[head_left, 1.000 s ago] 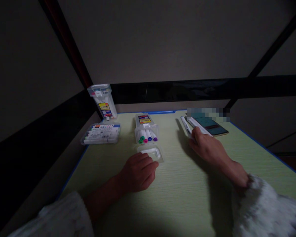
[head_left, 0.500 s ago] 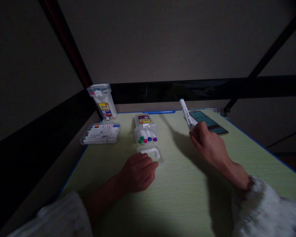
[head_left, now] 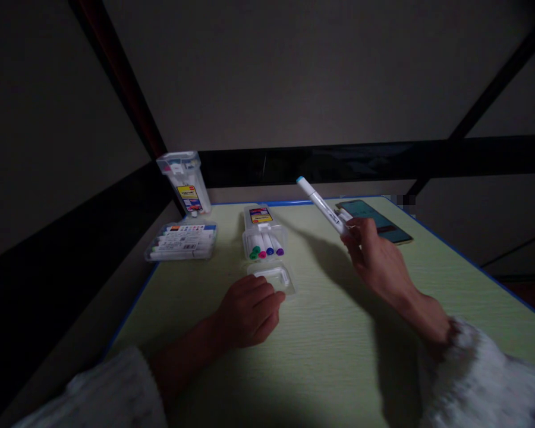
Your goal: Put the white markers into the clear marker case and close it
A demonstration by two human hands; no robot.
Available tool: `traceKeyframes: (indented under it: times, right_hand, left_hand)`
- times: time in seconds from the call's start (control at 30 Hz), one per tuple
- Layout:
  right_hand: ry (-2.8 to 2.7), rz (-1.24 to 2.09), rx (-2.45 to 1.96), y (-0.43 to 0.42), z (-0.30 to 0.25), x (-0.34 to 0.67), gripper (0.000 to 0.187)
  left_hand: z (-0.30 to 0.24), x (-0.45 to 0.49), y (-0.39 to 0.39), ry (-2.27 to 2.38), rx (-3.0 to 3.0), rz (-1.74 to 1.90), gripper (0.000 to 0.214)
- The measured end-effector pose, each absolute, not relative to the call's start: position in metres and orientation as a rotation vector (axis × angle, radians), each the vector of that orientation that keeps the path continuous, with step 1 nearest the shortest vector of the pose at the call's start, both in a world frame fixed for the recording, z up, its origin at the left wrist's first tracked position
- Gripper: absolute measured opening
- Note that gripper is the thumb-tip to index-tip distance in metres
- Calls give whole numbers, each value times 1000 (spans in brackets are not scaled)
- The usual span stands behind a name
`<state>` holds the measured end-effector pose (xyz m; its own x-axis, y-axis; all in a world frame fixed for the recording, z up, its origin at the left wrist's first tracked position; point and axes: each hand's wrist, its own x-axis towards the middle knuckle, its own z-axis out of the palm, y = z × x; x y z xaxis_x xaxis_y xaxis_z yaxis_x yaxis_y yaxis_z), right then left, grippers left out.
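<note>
Right of centre in the frame, I see the right hand [head_left: 378, 261], fingers clamped on a white, blue-ended marker [head_left: 323, 207] slanting above the bench [head_left: 321, 351]. Just below centre, the left hand [head_left: 252, 312] curls at a clear plastic lid [head_left: 286, 279]; whether its fingers grip it, I can't tell.

Desk [head_left: 321, 368]: pale green, wood-grained, blue-edged
Wall [head_left: 294, 77]: dull grey panels
Band [head_left: 339, 165]: glossy black, running across behind the desk
Strip [head_left: 122, 77]: dark red, slanting at left
Light: dim, corners nearly black
</note>
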<state>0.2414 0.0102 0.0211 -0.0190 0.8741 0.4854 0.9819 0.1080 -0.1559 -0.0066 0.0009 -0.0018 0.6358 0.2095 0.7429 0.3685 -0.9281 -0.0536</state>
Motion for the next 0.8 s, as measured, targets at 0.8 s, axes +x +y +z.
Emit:
traceKeyframes:
  times: [0.8]
  right_hand:
    - [-1995, -274, -1517, 6, 26, 239, 22]
  left_hand:
    - [0, -6, -1, -619, -2511, -1361, 20]
